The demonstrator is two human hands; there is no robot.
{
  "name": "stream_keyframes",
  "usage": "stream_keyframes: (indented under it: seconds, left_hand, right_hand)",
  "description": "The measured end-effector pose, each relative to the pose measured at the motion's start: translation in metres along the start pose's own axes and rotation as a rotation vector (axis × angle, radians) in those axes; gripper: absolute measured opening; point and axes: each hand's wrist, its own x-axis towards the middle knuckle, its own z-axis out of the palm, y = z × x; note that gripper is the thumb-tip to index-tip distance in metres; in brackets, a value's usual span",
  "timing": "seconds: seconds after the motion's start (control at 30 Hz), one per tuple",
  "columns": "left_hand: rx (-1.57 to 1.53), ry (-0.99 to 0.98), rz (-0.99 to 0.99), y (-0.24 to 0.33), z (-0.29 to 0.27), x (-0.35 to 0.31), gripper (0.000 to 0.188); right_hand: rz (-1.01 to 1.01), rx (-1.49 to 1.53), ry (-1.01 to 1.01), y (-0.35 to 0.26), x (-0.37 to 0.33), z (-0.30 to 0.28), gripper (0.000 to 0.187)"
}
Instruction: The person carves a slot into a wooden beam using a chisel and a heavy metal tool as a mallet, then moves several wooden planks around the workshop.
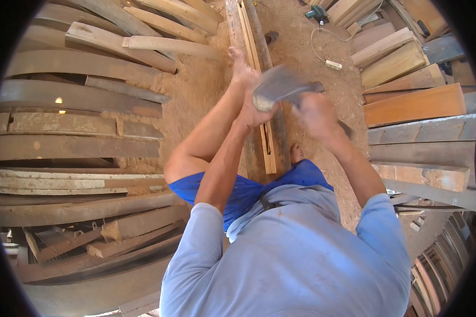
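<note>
My right hand (pixel 317 113), smeared by motion, is closed round the handle of a dark wooden mallet (pixel 283 84). The mallet's blurred head has a pale worn end and hangs over my left hand (pixel 255 113). That hand is closed above a narrow pale timber (pixel 268 156); whatever its fingers grip is hidden behind the mallet. Long slots are cut along the timber's upper face. It lies lengthwise on a thick, darker beam (pixel 282 137) between my legs. My bare left foot (pixel 240 67) rests against the timber, farther along than my hands.
Stacked planks (pixel 79 92) fill the left side. More boards stand piled at the right, among them an orange-brown board (pixel 415 105). A green power tool (pixel 317 14) lies at the far right, near a cord with a white socket block (pixel 333 64). Sawdust covers the ground (pixel 322 58).
</note>
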Motion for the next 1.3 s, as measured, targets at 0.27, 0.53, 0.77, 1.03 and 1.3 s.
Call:
stream_keyframes:
  seconds: [0.27, 0.53, 0.77, 1.03, 1.3]
  left_hand:
    - [-0.028, -0.079, -0.179, -0.017, -0.012, 0.001, 0.012]
    - [0.016, -0.021, -0.080, -0.009, -0.005, 0.012, 0.015]
    - [-0.108, -0.114, -0.227, -0.041, -0.003, -0.007, 0.009]
    - [0.073, -0.107, -0.085, -0.041, -0.007, 0.009, 0.015]
    - [0.049, -0.186, -0.284, -0.043, -0.007, 0.002, 0.015]
  right_hand:
    - [-0.074, 0.586, 0.294, -0.056, 0.010, -0.059, 0.033]
    - [-0.001, -0.142, -0.082, -0.008, 0.024, -0.011, 0.028]
    - [-0.111, 0.514, 0.303, -0.049, 0.024, -0.064, 0.027]
    - [-0.038, -0.086, -0.058, -0.008, 0.028, -0.017, 0.028]
    - [0.217, 0.112, -0.153, -0.027, 0.023, -0.020, 0.038]
